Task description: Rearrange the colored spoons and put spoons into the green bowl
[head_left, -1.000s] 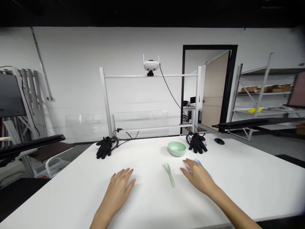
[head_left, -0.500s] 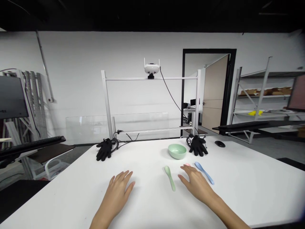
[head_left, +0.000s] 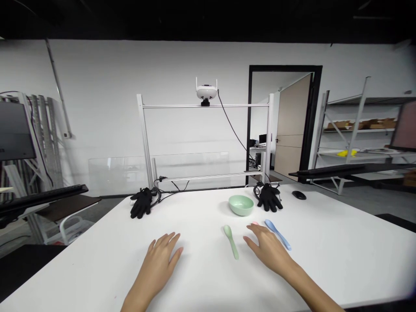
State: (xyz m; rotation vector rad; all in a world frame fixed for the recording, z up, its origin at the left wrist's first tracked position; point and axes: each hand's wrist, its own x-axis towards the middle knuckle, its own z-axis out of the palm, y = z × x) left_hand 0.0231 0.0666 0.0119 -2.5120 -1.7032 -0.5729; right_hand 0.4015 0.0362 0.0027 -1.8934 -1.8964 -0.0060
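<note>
One white bench [head_left: 201, 281] carries everything. Two hands are over it: the left hand [head_left: 158, 262], left of the middle, fingers spread and gripping nothing; the right hand [head_left: 268, 248], right of the middle, fingers loosely extended, no grip showing. The step looks like a reach or a pause; any grip would call for thumb and fingers to come together. Two gloves [head_left: 141, 203] lie along the far edge. One green bowl [head_left: 241, 206] stands nearer the far right corner than the far left. Two spoons show whole: the green spoon [head_left: 232, 245] between the hands, the blue spoon [head_left: 279, 236] toward the right edge. One pink piece [head_left: 255, 223], mostly hidden, shows at the right fingertips; contact is unclear.
</note>
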